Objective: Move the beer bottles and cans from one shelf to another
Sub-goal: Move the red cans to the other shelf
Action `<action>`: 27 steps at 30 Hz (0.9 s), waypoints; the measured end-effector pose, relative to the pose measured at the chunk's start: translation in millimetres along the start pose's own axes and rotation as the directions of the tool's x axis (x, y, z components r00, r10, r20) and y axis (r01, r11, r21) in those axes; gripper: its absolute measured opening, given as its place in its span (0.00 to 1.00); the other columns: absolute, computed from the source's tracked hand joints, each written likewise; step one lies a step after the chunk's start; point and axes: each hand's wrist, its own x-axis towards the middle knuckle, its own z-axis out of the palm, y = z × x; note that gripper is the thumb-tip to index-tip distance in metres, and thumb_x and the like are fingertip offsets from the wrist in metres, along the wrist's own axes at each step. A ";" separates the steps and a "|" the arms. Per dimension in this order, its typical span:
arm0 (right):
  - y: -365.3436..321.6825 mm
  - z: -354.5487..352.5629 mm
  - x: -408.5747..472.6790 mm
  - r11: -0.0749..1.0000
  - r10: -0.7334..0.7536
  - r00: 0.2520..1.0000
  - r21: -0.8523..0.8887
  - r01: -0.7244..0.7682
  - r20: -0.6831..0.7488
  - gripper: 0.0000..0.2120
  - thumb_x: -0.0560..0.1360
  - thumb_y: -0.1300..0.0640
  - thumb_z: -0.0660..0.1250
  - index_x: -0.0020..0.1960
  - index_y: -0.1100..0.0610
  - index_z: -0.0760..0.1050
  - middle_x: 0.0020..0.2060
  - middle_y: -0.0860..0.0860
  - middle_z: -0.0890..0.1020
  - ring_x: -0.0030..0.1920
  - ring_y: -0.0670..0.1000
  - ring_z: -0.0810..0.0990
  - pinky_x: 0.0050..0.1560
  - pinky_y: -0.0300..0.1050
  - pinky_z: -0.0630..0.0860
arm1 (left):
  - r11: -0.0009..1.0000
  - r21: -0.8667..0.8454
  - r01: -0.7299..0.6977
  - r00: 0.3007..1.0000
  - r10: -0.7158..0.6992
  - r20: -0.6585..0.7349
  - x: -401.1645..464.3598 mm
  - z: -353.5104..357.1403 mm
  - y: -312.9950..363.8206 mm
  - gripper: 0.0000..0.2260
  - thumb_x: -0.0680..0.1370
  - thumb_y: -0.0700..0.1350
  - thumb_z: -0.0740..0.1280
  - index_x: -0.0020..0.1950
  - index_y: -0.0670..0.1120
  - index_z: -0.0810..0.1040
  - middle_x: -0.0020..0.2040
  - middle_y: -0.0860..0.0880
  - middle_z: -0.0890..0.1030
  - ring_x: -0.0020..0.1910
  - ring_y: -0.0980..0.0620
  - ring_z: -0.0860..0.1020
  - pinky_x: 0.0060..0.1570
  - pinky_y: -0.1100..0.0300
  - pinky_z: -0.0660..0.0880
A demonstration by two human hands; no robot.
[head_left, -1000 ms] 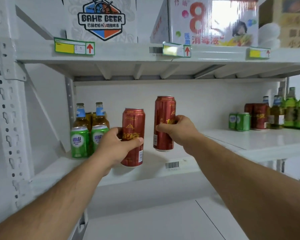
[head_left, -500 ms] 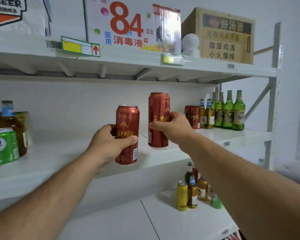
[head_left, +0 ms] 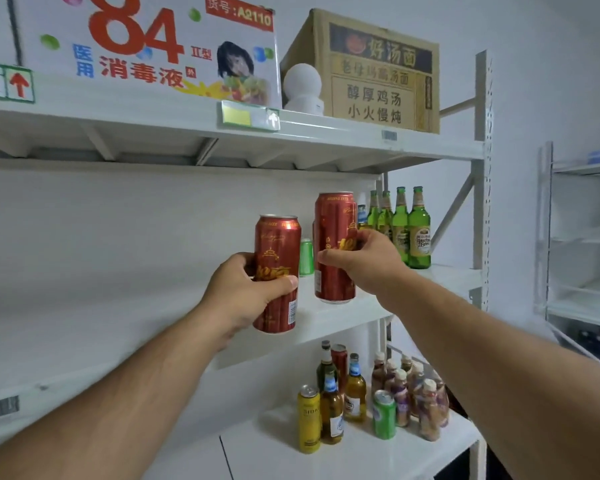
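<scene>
Red cans [head_left: 277,271] [head_left: 335,247], both hands [head_left: 246,296] [head_left: 364,263] still gripping, apparently nearer the green bottles [head_left: 409,230].

Just one head-worn cam, close up, facing the white middle shelf [head_left: 101,327], angled slightly rightward and upward.

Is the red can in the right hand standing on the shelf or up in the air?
In the air, upright. The right hand grips the red can, and its base hangs just above the middle shelf, not touching.
</scene>
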 end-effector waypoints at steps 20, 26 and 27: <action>81.5 -66.3 138.8 0.999 -0.046 0.999 -0.011 0.046 -0.003 0.15 0.69 0.59 0.80 0.52 0.54 0.79 0.45 0.53 0.85 0.45 0.51 0.86 0.40 0.43 0.79 | 0.999 -0.011 0.037 0.999 -0.036 0.011 122.4 104.8 -33.2 0.22 0.71 0.48 0.80 0.63 0.49 0.78 0.53 0.52 0.83 0.48 0.56 0.81 0.40 0.61 0.73; 109.8 -90.0 196.2 0.997 -0.071 0.994 0.027 0.069 0.085 0.15 0.68 0.62 0.79 0.52 0.55 0.80 0.46 0.54 0.87 0.44 0.52 0.87 0.47 0.51 0.83 | 0.995 0.012 0.103 0.992 -0.102 -0.078 151.2 144.6 -38.8 0.23 0.69 0.50 0.81 0.62 0.51 0.80 0.55 0.51 0.84 0.54 0.49 0.83 0.56 0.50 0.78; 115.7 -92.5 206.4 0.997 -0.073 0.992 0.030 0.070 0.104 0.16 0.68 0.61 0.80 0.53 0.56 0.80 0.46 0.54 0.87 0.45 0.53 0.87 0.48 0.53 0.83 | 0.994 0.013 0.108 0.990 -0.107 -0.092 155.8 151.3 -38.5 0.23 0.69 0.50 0.81 0.62 0.51 0.80 0.55 0.51 0.84 0.54 0.49 0.83 0.56 0.50 0.78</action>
